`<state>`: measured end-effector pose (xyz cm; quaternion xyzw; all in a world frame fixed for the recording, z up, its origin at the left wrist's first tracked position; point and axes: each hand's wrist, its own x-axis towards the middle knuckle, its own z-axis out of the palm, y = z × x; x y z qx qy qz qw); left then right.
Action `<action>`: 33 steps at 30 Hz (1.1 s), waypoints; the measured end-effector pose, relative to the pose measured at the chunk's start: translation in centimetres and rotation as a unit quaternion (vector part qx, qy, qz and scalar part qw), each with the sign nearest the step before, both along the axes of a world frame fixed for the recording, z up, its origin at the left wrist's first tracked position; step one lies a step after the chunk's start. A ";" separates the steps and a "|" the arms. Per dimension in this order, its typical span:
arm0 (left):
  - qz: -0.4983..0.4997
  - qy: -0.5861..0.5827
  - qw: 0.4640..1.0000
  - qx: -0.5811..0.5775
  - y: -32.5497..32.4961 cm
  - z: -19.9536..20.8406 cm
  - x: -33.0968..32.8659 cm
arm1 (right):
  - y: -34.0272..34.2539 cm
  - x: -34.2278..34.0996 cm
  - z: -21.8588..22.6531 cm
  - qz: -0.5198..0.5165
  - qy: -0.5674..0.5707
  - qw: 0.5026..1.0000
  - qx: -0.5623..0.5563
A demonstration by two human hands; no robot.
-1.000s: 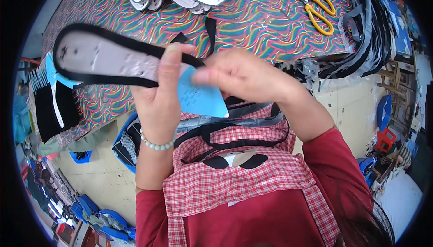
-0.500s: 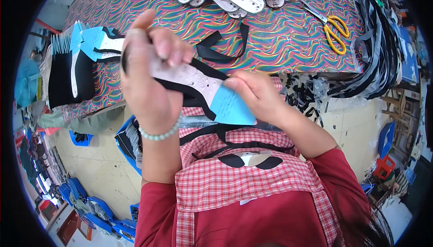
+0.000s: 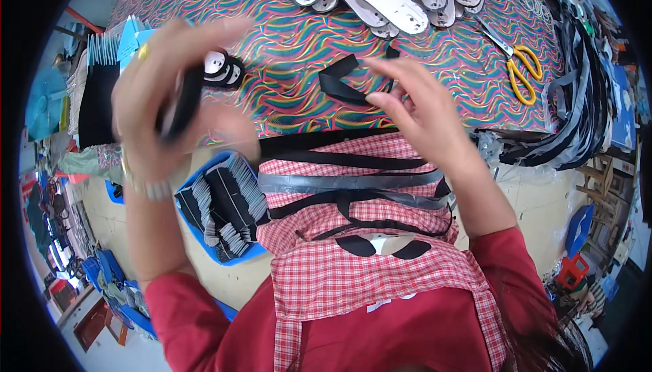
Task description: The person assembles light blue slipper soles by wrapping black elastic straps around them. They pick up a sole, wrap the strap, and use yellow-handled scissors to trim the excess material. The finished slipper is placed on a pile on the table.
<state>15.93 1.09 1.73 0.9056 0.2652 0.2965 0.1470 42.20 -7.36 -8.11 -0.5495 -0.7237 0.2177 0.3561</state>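
Note:
My left hand (image 3: 159,93) is at the left of the table, smeared by motion, its fingers spread. A dark curved piece (image 3: 182,110) shows between its thumb and fingers; whether the hand grips it cannot be made out. Beside it stands a row of black insoles (image 3: 98,100) with light-blue tips, and rounded black-and-white heel ends (image 3: 227,73) stick out to its right. My right hand (image 3: 431,117) is over the table's near edge, thumb and forefinger apart. Its thumb tip is by a folded black strap (image 3: 343,90) on the table, which it partly hides.
White insoles (image 3: 390,5) lie heaped at the table's far side. Yellow-handled scissors (image 3: 519,66) rest at the right, beside a bundle of black and grey strips (image 3: 591,100). Below the table's left edge sits a blue basket (image 3: 234,256) of dark pieces.
The blue-tipped insole, earlier stretched between both hands, is no longer in the right hand. My left hand has moved left; my right hand has gone up and right, to the black strap.

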 end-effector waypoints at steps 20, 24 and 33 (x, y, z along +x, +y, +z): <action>0.410 -0.096 0.446 -0.790 -24.4 -27.8 -14.5 | -14.8 9.5 -1.1 -0.206 -0.035 0.946 -0.248; 0.314 -0.496 0.375 -0.717 -27.8 -33.3 -15.9 | -9.3 -2.6 -2.4 0.134 0.038 0.971 -0.193; 0.057 -0.822 0.430 -0.370 -21.4 -14.5 -20.7 | -6.4 -20.2 -5.5 0.448 0.101 0.825 -0.330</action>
